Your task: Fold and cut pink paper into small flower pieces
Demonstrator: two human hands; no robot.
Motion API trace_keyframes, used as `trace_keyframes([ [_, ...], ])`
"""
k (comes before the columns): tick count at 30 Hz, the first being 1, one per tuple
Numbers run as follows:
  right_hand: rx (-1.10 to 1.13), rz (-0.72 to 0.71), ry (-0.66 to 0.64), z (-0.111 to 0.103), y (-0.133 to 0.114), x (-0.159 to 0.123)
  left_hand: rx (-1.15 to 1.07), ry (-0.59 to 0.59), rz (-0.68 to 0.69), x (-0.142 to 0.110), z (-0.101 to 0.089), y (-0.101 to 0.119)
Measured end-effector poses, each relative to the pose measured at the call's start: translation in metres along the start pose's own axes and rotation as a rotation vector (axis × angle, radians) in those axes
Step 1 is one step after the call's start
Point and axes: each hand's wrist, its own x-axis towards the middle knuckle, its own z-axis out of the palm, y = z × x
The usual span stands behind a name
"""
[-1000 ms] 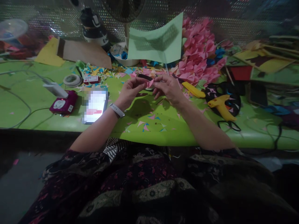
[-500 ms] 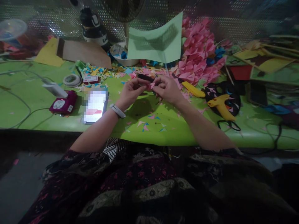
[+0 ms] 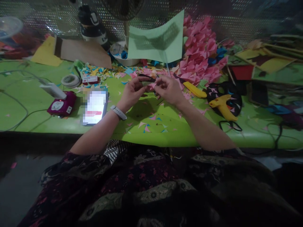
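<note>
Between my two hands is a small pink paper piece (image 3: 152, 85), pinched at the fingertips over the green table (image 3: 132, 137). My left hand (image 3: 133, 93) is closed on its left side, and a watch with a pale band is on that wrist. On its other side my right hand (image 3: 169, 90) is closed too, thumb and fingers together. A dark, long object (image 3: 145, 77) lies just behind the fingers, partly hidden. Small paper scraps (image 3: 147, 128) are scattered on the table below the hands. Behind the right hand rises a heap of folded pink paper pieces (image 3: 200, 47).
A lit phone (image 3: 95, 107), a purple box with a white charger (image 3: 62, 105) and a tape roll (image 3: 70, 81) lie to the left. Right are a yellow-handled cutter (image 3: 194, 90) and a yellow glue gun (image 3: 223, 106) on a black mask (image 3: 236, 102). A green sheet (image 3: 156, 44) stands behind.
The hands stay together at the pink paper piece, with only slight finger movement. The whole view has shifted a little, so things appear slightly further left and up.
</note>
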Motion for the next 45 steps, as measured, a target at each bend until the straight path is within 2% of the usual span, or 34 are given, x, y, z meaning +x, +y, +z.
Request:
trace_keyframes([
  [7, -0.612, -0.195, -0.027, 0.000, -0.014, -0.008, 0.077, -0.045, 0.093, 0.003, -0.002, -0.001],
  [13, -0.812, -0.248, -0.061, -0.002, -0.019, -0.009, 0.129, -0.055, 0.190, 0.004, -0.001, -0.005],
  [19, -0.851, -0.232, -0.079, 0.002, -0.019, -0.010, 0.310, 0.008, 0.311, -0.002, 0.003, -0.006],
  [23, -0.846, -0.265, -0.040, 0.007, -0.017, -0.012, 0.398, 0.041, 0.325, -0.003, 0.004, -0.008],
  [33, -0.823, -0.343, 0.009, 0.009, -0.014, -0.012, 0.140, 0.058, 0.276, 0.002, 0.005, -0.016],
  [38, -0.808, -0.367, 0.025, 0.009, -0.017, -0.014, 0.137, 0.038, 0.330, 0.004, 0.003, -0.016],
  [45, -0.702, -0.413, 0.141, 0.012, -0.015, -0.013, 0.158, 0.034, 0.452, 0.009, 0.002, -0.022],
])
